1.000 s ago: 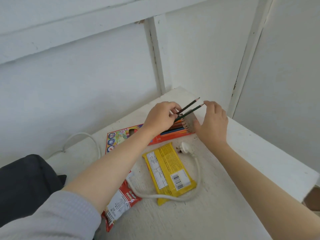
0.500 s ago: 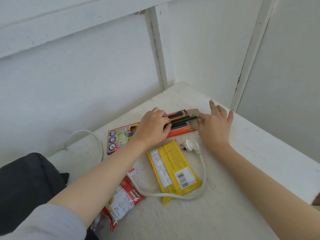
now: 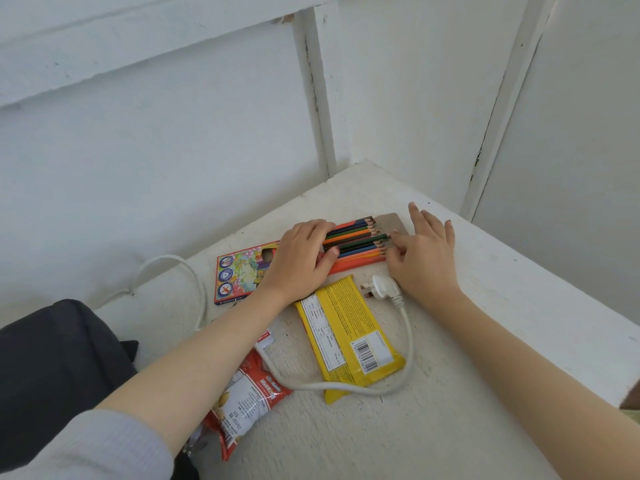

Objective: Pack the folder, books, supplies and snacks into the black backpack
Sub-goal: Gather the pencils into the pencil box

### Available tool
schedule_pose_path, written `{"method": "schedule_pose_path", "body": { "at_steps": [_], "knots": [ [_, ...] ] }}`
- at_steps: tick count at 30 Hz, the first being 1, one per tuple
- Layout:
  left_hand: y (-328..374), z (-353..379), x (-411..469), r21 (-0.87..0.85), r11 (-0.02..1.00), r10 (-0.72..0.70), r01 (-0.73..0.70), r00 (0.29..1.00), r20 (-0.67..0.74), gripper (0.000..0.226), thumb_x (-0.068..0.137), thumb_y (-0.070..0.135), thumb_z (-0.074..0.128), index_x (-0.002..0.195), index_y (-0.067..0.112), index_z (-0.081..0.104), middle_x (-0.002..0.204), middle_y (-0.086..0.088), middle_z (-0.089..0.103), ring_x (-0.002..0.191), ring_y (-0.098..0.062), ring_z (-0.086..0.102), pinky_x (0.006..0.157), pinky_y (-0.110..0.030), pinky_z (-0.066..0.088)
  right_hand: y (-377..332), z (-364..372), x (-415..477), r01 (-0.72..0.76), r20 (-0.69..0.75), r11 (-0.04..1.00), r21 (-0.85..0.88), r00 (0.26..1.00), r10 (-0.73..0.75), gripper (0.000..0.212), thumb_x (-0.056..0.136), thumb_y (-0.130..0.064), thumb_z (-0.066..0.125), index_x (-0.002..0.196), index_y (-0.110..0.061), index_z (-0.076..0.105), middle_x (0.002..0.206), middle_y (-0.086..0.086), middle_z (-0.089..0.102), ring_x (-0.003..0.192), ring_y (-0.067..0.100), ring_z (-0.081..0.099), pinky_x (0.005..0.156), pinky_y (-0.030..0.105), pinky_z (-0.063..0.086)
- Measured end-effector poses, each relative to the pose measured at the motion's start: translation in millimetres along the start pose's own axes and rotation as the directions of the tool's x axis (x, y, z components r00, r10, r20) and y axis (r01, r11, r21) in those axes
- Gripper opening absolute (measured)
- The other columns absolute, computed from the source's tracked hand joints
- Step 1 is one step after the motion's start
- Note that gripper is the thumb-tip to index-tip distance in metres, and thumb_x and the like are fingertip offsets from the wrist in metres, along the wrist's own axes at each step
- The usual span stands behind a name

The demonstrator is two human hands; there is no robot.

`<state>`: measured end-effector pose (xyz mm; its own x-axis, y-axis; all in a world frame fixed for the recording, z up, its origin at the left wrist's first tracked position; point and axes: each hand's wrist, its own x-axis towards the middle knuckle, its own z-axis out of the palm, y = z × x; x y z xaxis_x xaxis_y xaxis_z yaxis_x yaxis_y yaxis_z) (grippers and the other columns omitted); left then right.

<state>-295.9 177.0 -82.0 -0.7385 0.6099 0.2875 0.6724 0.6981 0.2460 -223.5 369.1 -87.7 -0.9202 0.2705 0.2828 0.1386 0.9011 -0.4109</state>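
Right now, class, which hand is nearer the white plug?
Right. The right hand lies just beside the white plug; the left hand holds the pencil box farther left.

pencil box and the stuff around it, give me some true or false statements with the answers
1. The left hand holds the pencil box. True.
2. The yellow snack packet is inside the backpack. False: it lies on the table.
3. The right hand touches the pencils at their tips. True.
4. The white plug is in a wall socket. False: it lies loose on the table, beside the yellow snack packet.
5. The red snack packet lies on top of the pencil box. False: it lies on the table, nearer the person.
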Motion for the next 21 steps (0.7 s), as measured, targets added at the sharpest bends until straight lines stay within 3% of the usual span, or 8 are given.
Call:
{"method": "schedule_pose_path", "body": {
  "at_steps": [3,6,9,13,17,21],
  "knots": [
    [-3,1,0,0.026,1.0,0.008,-0.009,0.999,0.043,0.057,0.09,0.05,0.029,0.134,0.019,0.046,0.135,-0.005,0.05,0.125,-0.022,0.042,0.105,-0.037,0.028,3,-6,1,-0.025,0.034,0.999,0.029,0.999,0.024,0.032,0.093,-0.025,0.044,0.101,-0.014,0.074,0.153,0.017,0.026,0.141,0.035,0.021,0.116,0.051,0.004],
    [-7,-5,0,0.016,0.999,-0.037,0.035,0.994,0.099,0.068,0.086,0.061,0.03,0.143,0.026,0.033,0.147,-0.006,0.036,0.136,-0.023,0.029,0.113,-0.042,0.015,3,-10,-1,-0.04,0.074,0.999,0.006,0.996,0.039,0.052,0.088,-0.035,0.028,0.127,-0.021,0.06,0.155,0.017,0.018,0.143,0.034,0.013,0.115,0.052,0.001],
    [-18,-16,-2,0.019,0.997,-0.083,0.081,0.964,0.253,0.086,0.076,0.069,0.041,0.148,0.032,0.013,0.155,-0.007,0.018,0.143,-0.023,0.013,0.116,-0.044,0.004,3,-11,-2,-0.037,0.16,0.999,-0.019,0.986,0.039,0.044,0.096,-0.031,0.031,0.134,-0.024,0.052,0.158,0.014,0.005,0.145,0.031,0.0,0.116,0.052,-0.007],
    [-34,-24,-9,-0.088,0.985,-0.111,0.151,0.928,0.355,0.099,0.069,0.067,0.059,0.148,0.033,0.011,0.153,-0.006,0.024,0.14,-0.022,0.021,0.114,-0.04,0.016,3,-11,0,-0.013,0.211,1.0,-0.016,0.977,0.016,0.041,0.097,-0.03,0.032,0.133,-0.032,0.051,0.159,0.011,-0.005,0.145,0.029,-0.011,0.112,0.053,-0.014],
    [-38,-21,-16,0.069,0.996,-0.081,0.06,0.927,0.366,0.091,0.073,0.075,0.036,0.148,0.035,0.005,0.156,-0.007,0.016,0.141,-0.023,0.016,0.114,-0.037,0.011,9,-10,3,0.058,0.262,0.996,-0.064,0.964,-0.04,0.043,0.098,-0.036,0.029,0.139,-0.04,0.04,0.159,0.008,-0.009,0.144,0.028,-0.015,0.109,0.055,-0.018],
    [-40,-18,-19,0.171,0.985,-0.05,-0.018,0.921,0.387,0.077,0.074,0.078,0.016,0.137,0.047,-0.015,0.157,-0.011,0.005,0.142,-0.027,0.01,0.117,-0.044,0.009,12,-15,9,0.053,0.148,0.998,0.028,0.987,-0.056,0.032,0.096,-0.036,0.044,0.124,-0.037,0.059,0.158,0.012,0.012,0.145,0.029,0.005,0.113,0.053,-0.01]
  ]
}}
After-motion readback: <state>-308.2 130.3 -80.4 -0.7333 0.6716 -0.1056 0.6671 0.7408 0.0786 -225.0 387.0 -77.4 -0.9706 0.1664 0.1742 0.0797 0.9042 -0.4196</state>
